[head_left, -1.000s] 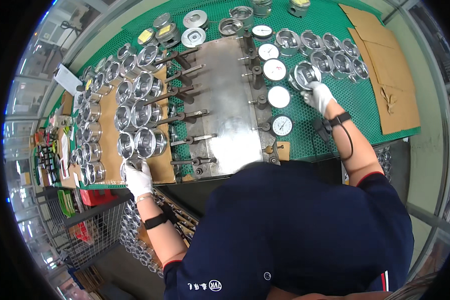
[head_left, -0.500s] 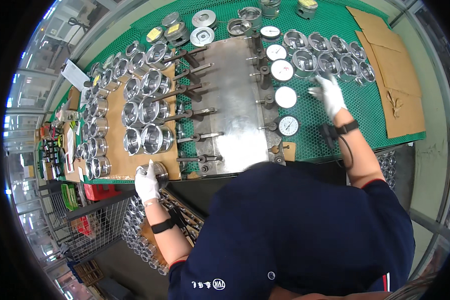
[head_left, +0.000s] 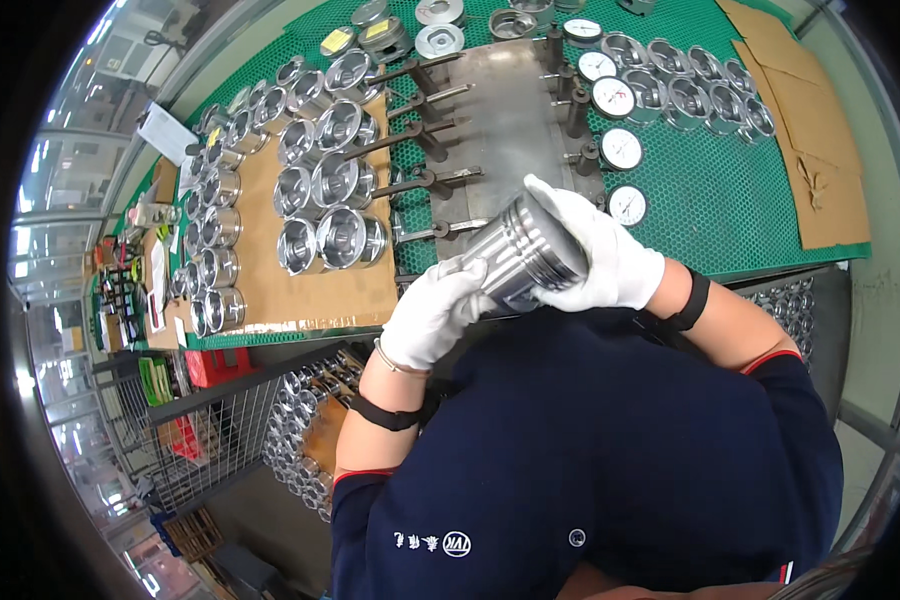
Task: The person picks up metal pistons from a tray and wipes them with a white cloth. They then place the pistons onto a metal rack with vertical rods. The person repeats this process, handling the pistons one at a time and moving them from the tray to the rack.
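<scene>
While both white-gloved hands closed around it, a shiny metal piston (head_left: pixel 523 252) was held tilted just above the near edge of the green-matted bench (head_left: pixel 730 215). The left hand (head_left: pixel 433 312) gripped its lower end and the right hand (head_left: pixel 595 250) wrapped its upper end. Rows of similar pistons (head_left: pixel 325 185) lay on cardboard (head_left: pixel 270 270) beside a steel gauge fixture (head_left: pixel 510 110) with round dial gauges (head_left: pixel 620 148).

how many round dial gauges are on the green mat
5 gauges in a row along the metal plate's right edge, and nearest the right hand. Others may be hidden.
</scene>
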Demonstrator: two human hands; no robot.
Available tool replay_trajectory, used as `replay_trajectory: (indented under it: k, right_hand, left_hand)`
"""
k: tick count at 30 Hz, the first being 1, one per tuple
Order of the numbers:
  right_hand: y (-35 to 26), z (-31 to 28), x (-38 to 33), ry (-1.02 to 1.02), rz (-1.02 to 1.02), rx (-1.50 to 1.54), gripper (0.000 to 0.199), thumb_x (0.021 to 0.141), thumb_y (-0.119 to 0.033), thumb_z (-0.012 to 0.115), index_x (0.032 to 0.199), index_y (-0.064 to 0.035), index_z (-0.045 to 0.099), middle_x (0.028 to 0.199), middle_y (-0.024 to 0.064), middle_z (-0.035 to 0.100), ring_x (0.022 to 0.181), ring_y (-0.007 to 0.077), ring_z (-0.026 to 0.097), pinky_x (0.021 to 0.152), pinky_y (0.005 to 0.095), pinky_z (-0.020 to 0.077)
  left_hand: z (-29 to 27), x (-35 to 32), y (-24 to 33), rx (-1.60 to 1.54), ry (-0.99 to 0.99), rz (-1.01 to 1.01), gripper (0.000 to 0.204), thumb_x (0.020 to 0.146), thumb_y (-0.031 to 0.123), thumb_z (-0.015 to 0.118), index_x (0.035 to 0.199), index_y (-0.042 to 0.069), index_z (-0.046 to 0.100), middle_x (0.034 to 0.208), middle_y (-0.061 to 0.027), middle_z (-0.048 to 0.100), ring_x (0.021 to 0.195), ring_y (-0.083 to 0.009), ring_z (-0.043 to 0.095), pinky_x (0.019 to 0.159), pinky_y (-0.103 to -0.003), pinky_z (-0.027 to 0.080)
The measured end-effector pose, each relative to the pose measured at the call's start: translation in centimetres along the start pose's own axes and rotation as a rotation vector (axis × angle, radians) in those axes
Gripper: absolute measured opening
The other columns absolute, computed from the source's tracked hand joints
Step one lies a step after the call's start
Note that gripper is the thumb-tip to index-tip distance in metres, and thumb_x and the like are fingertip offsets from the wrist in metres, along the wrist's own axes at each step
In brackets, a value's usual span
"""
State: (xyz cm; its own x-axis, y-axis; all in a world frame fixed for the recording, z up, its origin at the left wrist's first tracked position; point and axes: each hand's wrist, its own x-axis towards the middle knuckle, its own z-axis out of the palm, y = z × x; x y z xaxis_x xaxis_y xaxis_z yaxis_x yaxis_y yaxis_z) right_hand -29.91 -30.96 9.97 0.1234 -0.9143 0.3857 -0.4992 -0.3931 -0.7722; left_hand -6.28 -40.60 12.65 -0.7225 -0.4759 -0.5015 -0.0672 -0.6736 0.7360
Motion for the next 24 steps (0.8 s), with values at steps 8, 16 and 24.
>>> replay_trajectory:
  k: [8, 16, 24]
  right_hand:
    - [1.3, 1.7, -0.6, -0.101, 0.157, -0.579, 0.089, 0.08, -0.028, 0.078, 0.156, -0.0098, 0.036, 0.132, 0.0229, 0.055, 0.09, 0.0376, 0.07, 0.077, 0.043, 0.0585]
    - [-0.3, 0.3, -2.6, -0.084, 0.815, 0.201, 0.09, 0.088, -0.022, 0.076, 0.16, 0.0002, 0.026, 0.12, 0.0191, 0.064, 0.082, 0.0246, 0.071, 0.078, 0.0369, 0.06]
    - [1.1, 2.4, -4.3, -0.044, 1.092, 0.632, 0.102, 0.091, -0.017, 0.076, 0.164, -0.003, 0.007, 0.1, 0.0144, 0.068, 0.063, 0.0146, 0.067, 0.057, 0.0287, 0.0585]
  left_hand:
    - [0.5, 3.5, -1.2, 1.44, 0.049, 0.677, 0.083, 0.078, 0.019, 0.081, 0.148, -0.003, 0.042, 0.14, -0.0298, 0.051, 0.125, -0.0464, 0.054, 0.107, -0.049, 0.046]
    - [-0.3, 6.6, -3.2, 1.501, 0.147, 0.924, 0.094, 0.07, 0.03, 0.091, 0.147, 0.003, 0.044, 0.138, -0.0255, 0.052, 0.124, -0.0442, 0.058, 0.101, -0.047, 0.052]
    - [0.2, 8.5, -2.3, 1.331, 0.088, 0.915, 0.095, 0.074, 0.028, 0.089, 0.15, 0.001, 0.04, 0.145, -0.0285, 0.045, 0.127, -0.0456, 0.055, 0.104, -0.046, 0.051]
